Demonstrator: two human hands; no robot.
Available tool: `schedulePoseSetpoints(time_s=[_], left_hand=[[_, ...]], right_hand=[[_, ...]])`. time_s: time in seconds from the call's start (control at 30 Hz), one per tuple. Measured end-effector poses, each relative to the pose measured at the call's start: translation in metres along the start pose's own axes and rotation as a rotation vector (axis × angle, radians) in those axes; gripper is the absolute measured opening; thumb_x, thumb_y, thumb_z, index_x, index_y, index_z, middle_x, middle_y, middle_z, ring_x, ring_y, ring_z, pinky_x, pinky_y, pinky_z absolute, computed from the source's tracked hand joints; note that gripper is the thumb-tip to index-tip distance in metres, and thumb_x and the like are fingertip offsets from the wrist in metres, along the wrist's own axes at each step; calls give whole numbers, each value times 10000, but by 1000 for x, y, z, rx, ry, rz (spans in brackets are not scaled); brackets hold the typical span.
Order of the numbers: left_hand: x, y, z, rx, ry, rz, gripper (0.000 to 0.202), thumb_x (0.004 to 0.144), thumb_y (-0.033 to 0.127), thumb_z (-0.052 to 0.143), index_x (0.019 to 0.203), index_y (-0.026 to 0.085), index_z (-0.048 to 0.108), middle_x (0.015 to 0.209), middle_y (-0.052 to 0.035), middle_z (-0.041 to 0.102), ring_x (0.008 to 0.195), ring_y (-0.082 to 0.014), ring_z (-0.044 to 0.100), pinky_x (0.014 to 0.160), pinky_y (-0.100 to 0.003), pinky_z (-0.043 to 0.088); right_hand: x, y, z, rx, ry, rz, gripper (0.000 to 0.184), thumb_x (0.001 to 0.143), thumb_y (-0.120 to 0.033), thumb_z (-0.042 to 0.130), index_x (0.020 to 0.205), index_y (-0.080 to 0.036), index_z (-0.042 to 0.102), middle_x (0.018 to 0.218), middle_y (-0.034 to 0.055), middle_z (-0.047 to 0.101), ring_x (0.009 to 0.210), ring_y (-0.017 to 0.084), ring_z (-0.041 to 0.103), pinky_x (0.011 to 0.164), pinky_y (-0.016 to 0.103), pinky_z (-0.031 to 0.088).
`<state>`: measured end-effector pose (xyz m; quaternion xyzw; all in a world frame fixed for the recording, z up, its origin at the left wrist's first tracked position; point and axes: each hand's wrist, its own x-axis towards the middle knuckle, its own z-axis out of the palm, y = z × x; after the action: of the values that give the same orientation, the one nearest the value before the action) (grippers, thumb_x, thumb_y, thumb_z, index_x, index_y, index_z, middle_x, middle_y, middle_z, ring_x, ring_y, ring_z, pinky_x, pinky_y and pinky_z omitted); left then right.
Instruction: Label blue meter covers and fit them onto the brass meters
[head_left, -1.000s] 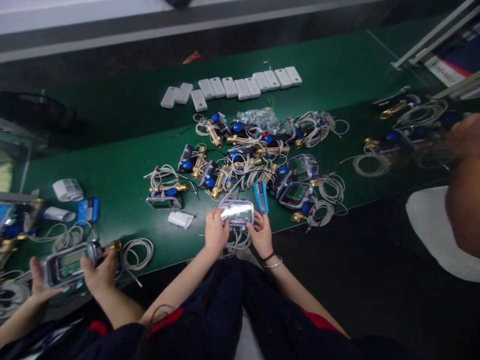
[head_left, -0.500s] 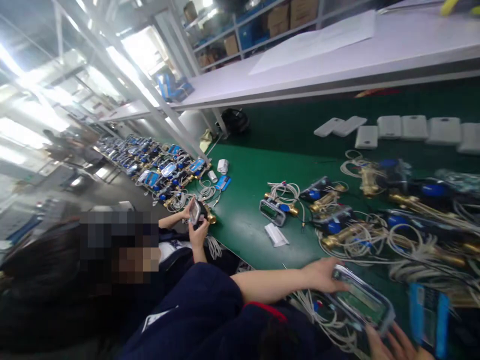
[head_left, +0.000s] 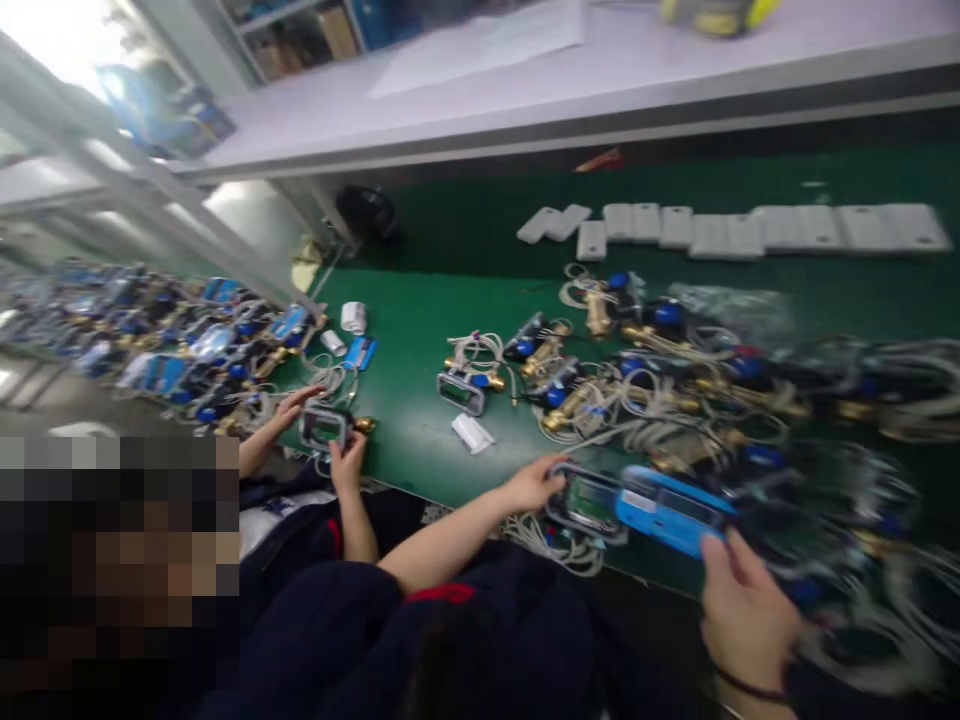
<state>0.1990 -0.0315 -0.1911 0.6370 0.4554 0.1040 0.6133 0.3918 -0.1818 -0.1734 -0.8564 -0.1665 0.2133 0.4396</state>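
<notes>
My left hand grips the left end of a meter, thumb on its frame. The meter has a clear-edged rectangular housing with a green circuit board and a display inside. Coiled grey cables hang beneath it. Between the thumb and fingers of my right hand is a blue faceplate with a dark window and a white label. Its left end comes close to the meter's right end or overlaps it; contact I cannot make out. A dark band circles my right wrist.
To the left, a co-worker's hands hold a similar meter. Brass-fitted meters with coiled cables crowd the green bench at right. White covers line its back under a raised shelf. A white packet lies mid-bench.
My view has swung to the right. My right hand has left the meter's housing and now holds the blue faceplate, which lay on the right before. My left hand still holds the meter.
</notes>
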Motion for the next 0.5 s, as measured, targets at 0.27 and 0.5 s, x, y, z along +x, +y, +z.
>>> schedulePoseSetpoints(time_s=[0.27, 0.5], left_hand=[[12, -14, 1, -114, -31, 17, 476, 852, 200, 445, 1324, 133, 435, 1372, -94, 473, 1275, -205, 410, 1109, -363, 247], [8, -16, 3, -232, 16, -15, 439, 888, 306, 425, 1294, 151, 491, 1360, -82, 491, 1270, -213, 418, 1114, -388, 243]], right_hand=[[-27, -10, 36, 283, -98, 62, 526, 693, -488, 613, 1051, -104, 640, 765, 81, 692, 669, 199, 599, 671, 351, 501], [-35, 0, 59, 298, -188, 27, 436, 730, -438, 591, 994, -96, 654, 610, 16, 612, 535, 138, 502, 532, 268, 423]])
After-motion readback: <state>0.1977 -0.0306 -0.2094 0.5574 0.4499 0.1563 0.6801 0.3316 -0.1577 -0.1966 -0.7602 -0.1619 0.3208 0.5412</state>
